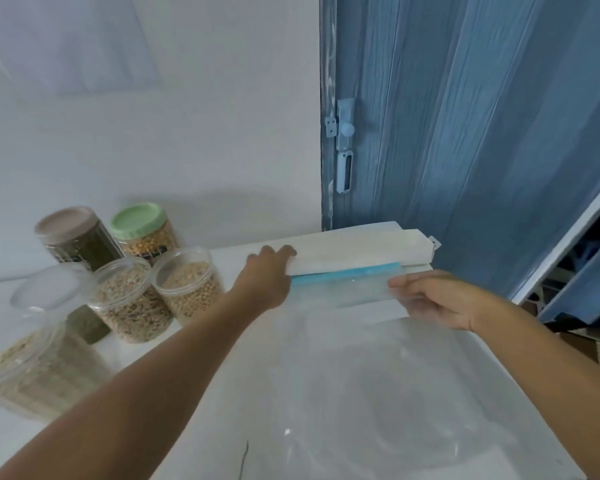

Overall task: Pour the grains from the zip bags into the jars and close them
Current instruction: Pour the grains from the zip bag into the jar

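Note:
An empty clear zip bag (347,292) with a blue zip strip lies flat at the far edge of the white table (222,393). My left hand (269,275) holds the left end of a folded white sheet (357,252) lying just behind the bag. My right hand (437,299) pinches the bag's right end. At the left stand several jars: a brown-lidded jar (77,237), a green-lidded jar (142,230), two lidless jars of pale grains (132,299) (191,285), and a blurred jar (32,358) at the near left.
A blue folding door (465,133) with a latch stands behind the table's far right corner. A white wall (153,116) runs behind the jars. More clear plastic (378,393) lies over the near part of the table.

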